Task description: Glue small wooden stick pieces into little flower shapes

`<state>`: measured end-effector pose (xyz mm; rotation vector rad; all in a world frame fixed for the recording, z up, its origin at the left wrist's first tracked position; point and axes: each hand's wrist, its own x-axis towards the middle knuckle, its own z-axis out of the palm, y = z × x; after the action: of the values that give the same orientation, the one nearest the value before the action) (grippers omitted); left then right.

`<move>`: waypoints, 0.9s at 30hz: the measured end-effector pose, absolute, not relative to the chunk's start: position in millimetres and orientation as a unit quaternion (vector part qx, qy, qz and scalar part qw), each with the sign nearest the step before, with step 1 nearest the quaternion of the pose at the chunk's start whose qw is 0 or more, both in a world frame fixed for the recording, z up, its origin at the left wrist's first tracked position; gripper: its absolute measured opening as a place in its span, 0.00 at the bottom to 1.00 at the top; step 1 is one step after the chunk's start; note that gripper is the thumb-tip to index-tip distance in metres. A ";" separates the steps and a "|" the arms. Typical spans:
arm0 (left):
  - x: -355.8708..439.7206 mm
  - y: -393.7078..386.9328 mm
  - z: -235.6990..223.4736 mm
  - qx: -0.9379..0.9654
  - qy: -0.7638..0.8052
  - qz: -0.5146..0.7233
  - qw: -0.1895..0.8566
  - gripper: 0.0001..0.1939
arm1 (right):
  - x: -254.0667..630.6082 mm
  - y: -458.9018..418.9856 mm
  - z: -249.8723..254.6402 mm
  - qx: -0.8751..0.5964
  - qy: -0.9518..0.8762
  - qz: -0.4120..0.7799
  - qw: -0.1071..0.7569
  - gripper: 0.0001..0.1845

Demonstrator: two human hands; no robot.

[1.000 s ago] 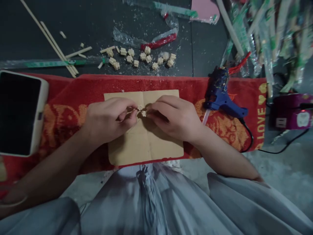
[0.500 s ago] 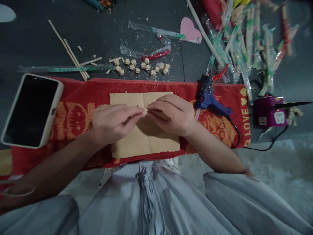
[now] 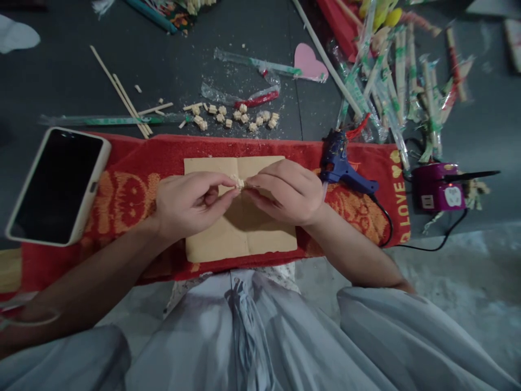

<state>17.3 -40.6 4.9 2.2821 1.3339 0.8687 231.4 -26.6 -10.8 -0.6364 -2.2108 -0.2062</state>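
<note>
Between thumb and index finger, my left hand (image 3: 191,203) pinches a small pale cluster of short stick pieces (image 3: 237,183). Close against its right side, my right hand (image 3: 287,193) is closed in a pinch; what its fingertips hold is hidden. Both hands are above a creased tan paper sheet (image 3: 240,239), which lies on a red towel (image 3: 171,149) with orange patterns. Right of my right hand, a blue glue gun (image 3: 342,168) rests on the towel. Beyond the sheet, several similar pale clusters (image 3: 243,113) lie on the dark table.
A phone (image 3: 57,184) lies at the left, near thin wooden sticks (image 3: 122,98). A pink paper heart (image 3: 310,62) and plastic-wrapped stick bundles (image 3: 401,81) are at the far right. A purple box (image 3: 437,187) stands right of the towel, with a black cable (image 3: 443,247) nearby.
My left thumb and index finger have parted slightly around the cluster, so more of it shows. My right hand keeps nearly the same place. The camera view has shifted a little.
</note>
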 end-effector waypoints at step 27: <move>12.7 -28.7 -1.7 0.801 0.402 0.373 0.242 0.02 | 234.4 -31.4 -21.5 -0.240 -0.897 -0.124 0.349 0.08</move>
<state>12.7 -28.7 -1.7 2.1897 1.0983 1.0191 234.4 -31.4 -21.5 -0.6231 -2.3258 -0.3217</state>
